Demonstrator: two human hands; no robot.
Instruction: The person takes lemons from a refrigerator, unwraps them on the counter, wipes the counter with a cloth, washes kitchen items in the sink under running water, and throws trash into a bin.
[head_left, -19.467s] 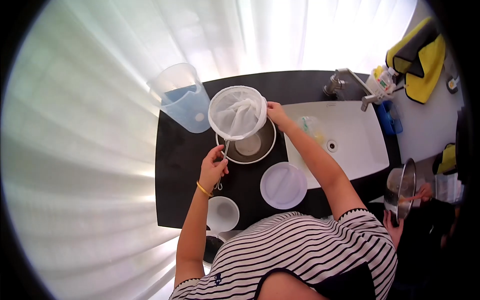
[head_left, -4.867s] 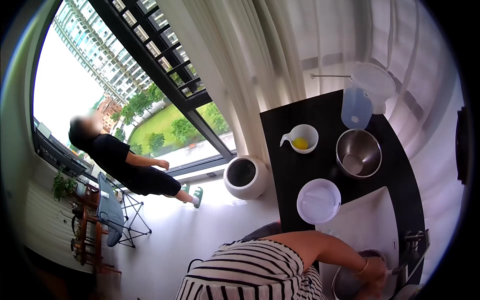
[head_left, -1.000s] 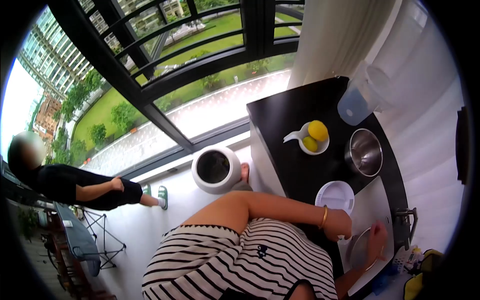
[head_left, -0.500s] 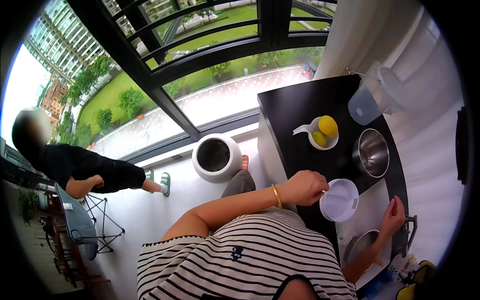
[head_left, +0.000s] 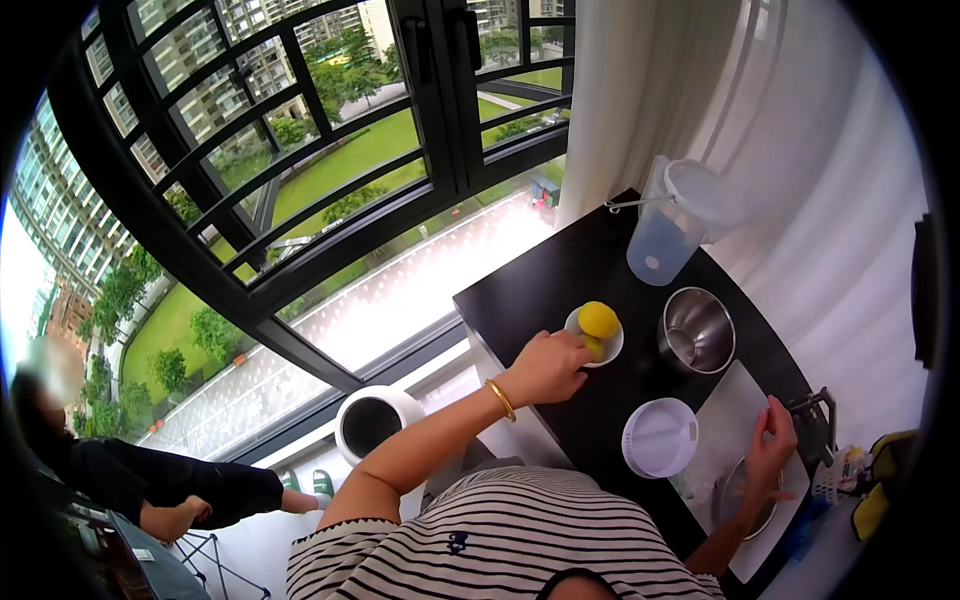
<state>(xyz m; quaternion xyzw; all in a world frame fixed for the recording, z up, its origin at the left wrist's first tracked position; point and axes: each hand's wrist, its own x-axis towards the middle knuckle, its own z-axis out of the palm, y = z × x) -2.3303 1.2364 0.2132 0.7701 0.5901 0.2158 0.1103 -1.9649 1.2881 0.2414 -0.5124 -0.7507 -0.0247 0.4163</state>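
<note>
My left hand (head_left: pixel 548 367) reaches across the black counter to the small white bowl (head_left: pixel 616 350). Its fingers are curled at the bowl's left side, covering the spout-like handle. Inside the bowl lie a yellow lemon (head_left: pixel 599 319) and a smaller greenish-yellow fruit (head_left: pixel 592 348), partly behind my fingers. Nearer to me is a shallow round white plastic piece (head_left: pixel 660 440) with slots in its rim, touched by neither hand. My right hand (head_left: pixel 774 440) hovers over the sink area near the tap, fingers loosely bent and holding nothing visible. Below it is a metal bowl (head_left: pixel 735 508), partly hidden by my forearm.
A steel bowl (head_left: pixel 697 332) and a clear lidded pitcher (head_left: pixel 664 240) stand at the counter's back right. The tap (head_left: pixel 822 405) is by my right hand. Left of the counter stands a white round pot (head_left: pixel 408 402); another person (head_left: pixel 180 468) is at far left.
My left hand has let go of the white plastic piece and moved left and away from me to the fruit bowl. My right hand stays near the tap. The view has shifted.
</note>
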